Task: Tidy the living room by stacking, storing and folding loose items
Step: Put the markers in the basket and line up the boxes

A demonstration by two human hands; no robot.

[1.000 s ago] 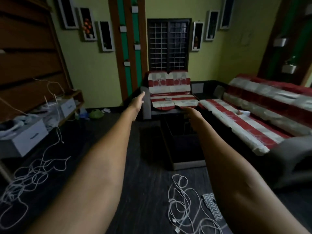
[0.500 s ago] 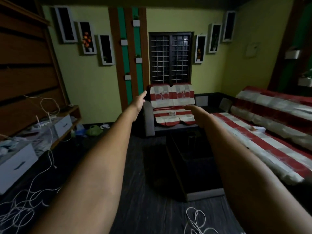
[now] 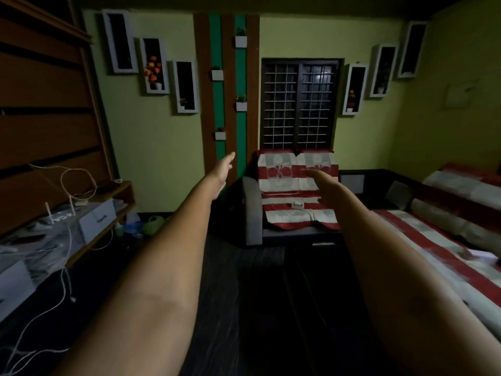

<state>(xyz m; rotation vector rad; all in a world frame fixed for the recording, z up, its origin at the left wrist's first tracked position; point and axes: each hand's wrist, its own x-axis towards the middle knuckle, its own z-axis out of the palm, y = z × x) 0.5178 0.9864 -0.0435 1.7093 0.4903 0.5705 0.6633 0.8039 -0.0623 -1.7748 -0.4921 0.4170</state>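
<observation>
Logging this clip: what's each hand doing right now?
Left hand: open, fingers straight, holding nothing.
Right hand: open, fingers extended, holding nothing.

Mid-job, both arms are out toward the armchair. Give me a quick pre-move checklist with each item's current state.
1. Left hand free: ok, fingers straight, holding nothing.
2. Right hand free: ok, fingers extended, nothing gripped.
3. Target in sight: ok, a small white object lies on the armchair seat.
4. Contact with target: not ok, both hands are short of it.
5. Floor path: cannot tell, the floor ahead is too dark; a dark low table seems to stand between.
6. Trip hazards: not ok, white cables hang from the left shelf to the floor.
</observation>
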